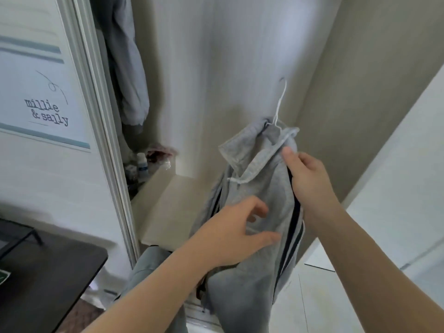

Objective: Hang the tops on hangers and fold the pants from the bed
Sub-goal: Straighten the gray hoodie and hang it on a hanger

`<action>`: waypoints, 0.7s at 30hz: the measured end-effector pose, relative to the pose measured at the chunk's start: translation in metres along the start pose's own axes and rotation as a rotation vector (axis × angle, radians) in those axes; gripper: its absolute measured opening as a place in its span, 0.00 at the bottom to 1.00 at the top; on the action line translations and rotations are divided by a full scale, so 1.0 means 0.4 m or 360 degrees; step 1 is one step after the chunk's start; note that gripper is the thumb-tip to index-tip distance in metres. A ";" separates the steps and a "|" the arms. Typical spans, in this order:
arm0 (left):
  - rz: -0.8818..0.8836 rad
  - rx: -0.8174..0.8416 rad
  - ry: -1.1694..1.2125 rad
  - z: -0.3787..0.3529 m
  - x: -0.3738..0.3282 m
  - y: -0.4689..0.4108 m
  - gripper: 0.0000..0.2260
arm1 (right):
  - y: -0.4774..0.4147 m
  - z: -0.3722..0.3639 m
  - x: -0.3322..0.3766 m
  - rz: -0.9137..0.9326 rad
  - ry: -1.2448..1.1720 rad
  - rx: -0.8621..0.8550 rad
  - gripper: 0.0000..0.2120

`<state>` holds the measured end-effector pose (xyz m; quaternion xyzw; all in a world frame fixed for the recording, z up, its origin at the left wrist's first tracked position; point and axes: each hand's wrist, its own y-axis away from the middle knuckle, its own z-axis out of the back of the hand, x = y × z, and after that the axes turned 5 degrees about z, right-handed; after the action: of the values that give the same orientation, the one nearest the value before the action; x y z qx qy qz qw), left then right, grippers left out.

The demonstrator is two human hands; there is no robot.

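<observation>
The open wardrobe (113,145) takes up the 10 o'clock side of the view. A pale grey garment (131,68) hangs inside it at 11 o'clock. Lower down, at 9 o'clock, a small bottle with a white cap (141,162) stands on its ledge among blurred packets. On the wardrobe door at far 9 o'clock a poster (45,97) reads "millie & sally".

The grey top (260,186), with dark stripes down its sleeve and a white drawstring, hangs in front of the pale wall just right of centre, at about 4 o'clock. A white wire hanger (280,104) sits in its neck, and the hook points up toward 1 o'clock.

The right hand (310,181) reaches in from 4 o'clock and grips the top's shoulder edge, thumb on the front and fingers hidden behind the cloth. The left hand (237,234) comes up from 7 o'clock with its fingers spread and half curled against the top's front. Whether they pinch the fabric cannot be told.

A dark table (48,272) fills the 8 o'clock corner.
</observation>
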<state>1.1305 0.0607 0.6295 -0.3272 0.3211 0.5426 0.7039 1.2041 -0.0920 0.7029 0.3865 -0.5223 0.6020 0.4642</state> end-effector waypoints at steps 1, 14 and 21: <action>-0.0034 -0.0003 -0.0021 0.027 -0.007 -0.019 0.21 | -0.022 -0.010 0.039 0.0016 -0.0043 -0.0021 0.27; -0.0476 -0.0414 -0.0330 0.427 -0.231 -0.276 0.17 | -0.393 -0.161 0.499 0.0509 -0.0156 -0.0063 0.09; -0.0469 -0.0667 -0.0773 0.670 -0.374 -0.439 0.11 | -0.657 -0.182 0.767 0.0644 -0.0189 -0.0217 0.19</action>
<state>1.2967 0.1600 0.9253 -0.3688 -0.0247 0.5513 0.7480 1.3758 0.0336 1.0539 0.2765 -0.6550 0.6223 0.3274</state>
